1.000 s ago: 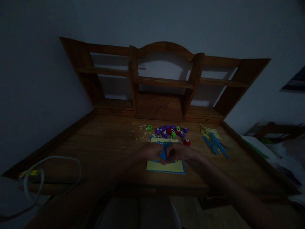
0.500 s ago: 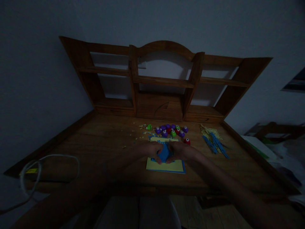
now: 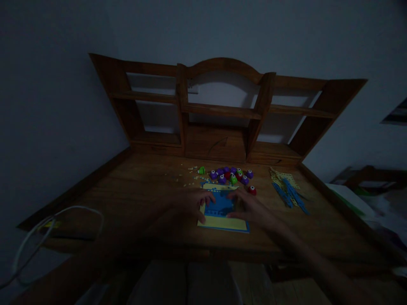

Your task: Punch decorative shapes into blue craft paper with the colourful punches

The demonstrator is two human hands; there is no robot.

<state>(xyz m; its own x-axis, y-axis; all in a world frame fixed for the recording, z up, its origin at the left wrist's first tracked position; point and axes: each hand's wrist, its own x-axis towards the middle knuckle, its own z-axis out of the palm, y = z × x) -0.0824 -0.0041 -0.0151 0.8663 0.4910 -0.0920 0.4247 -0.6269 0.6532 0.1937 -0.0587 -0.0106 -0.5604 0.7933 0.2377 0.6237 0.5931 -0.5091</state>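
Observation:
A small blue sheet with punched holes along its edges lies over a larger yellow sheet, which has a blue border showing underneath. At the blue sheet's left side, my left hand is open, its fingers apart. My right hand is at the right side with thumb and fingers spread, its fingertips at the sheet's edge. Whether the fingertips press on the paper is too dark to tell. Just beyond the sheets stand several purple, red and green craft punches.
Punched paper bits are scattered near a green punch. Blue and yellow punched strips lie to the right. A white cable loops at the left edge. A wooden shelf unit stands along the back of the desk.
The blue sheet was raised and bent between both hands; now it lies flatter on the yellow sheet. My hands have moved apart and their fingers have spread. The view has shifted slightly.

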